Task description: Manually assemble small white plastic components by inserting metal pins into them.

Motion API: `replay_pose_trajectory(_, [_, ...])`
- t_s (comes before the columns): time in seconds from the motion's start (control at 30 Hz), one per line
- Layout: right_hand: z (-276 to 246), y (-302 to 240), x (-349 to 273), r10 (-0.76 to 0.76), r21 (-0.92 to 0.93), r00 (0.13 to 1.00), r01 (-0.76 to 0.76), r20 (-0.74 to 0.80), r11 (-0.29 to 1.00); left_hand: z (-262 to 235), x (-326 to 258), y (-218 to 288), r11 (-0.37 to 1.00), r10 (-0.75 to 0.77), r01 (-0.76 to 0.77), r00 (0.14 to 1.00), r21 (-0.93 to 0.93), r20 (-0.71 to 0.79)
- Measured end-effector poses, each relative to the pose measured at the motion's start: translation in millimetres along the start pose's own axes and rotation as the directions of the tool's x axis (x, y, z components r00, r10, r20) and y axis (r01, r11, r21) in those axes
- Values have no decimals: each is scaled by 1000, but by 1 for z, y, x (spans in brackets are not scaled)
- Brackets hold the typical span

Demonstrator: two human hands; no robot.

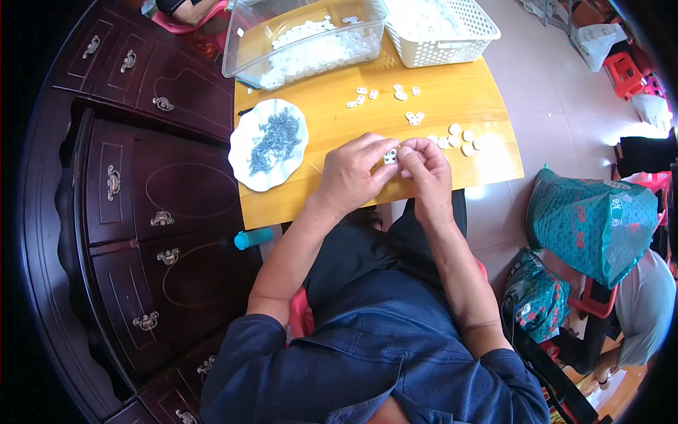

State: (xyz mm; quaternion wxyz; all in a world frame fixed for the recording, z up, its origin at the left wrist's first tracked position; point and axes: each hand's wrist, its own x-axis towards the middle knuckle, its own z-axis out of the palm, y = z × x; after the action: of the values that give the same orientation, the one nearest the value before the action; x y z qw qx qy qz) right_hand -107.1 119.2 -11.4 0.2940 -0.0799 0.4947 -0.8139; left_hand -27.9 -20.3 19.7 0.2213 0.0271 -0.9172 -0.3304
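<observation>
A small white plastic piece with dark holes (390,157) is pinched between the thumb and forefinger of my left hand (351,173), just over the table's near edge. Close against it on the right, my right hand (429,173) has thumb and fingers pressed together; whatever they grip is too small or hidden to name. Beyond my hands lie a few joined white pieces (414,119), several small white pieces with holes (399,92) and, to the right, several round white discs (454,129). A white scalloped dish (240,159) at left bears a heap of dark metal screws (274,141).
On the yellow wooden table (325,106), a clear plastic bin (240,53) and a white perforated basket (438,53) hold many white parts. Dark wooden cabinets (191,159) line the left. Teal bags (590,219) and another person (646,297) are at right.
</observation>
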Motion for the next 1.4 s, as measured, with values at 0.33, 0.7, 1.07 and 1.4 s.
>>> replay_pose_trajectory(0.33, [-4,0,0,47,15,999,-48,11,999,0,1,-1,994,96,-96,995,45,-3])
replay_pose_trajectory(0.7, [-3,-4,-4,-6,34,1000,5,18,999,2,2,3,988,150,-149,987,39,-48])
replay_pose_trajectory(1.07, [-1,-4,-7,-33,-41,999,33,-9,999,-7,-3,3,994,13,-9,999,-110,30])
replay_pose_trajectory(1.4, [-80,-33,7,-284,-526,958,216,-51,822,-85,-50,-60,949,-222,267,943,166,-248])
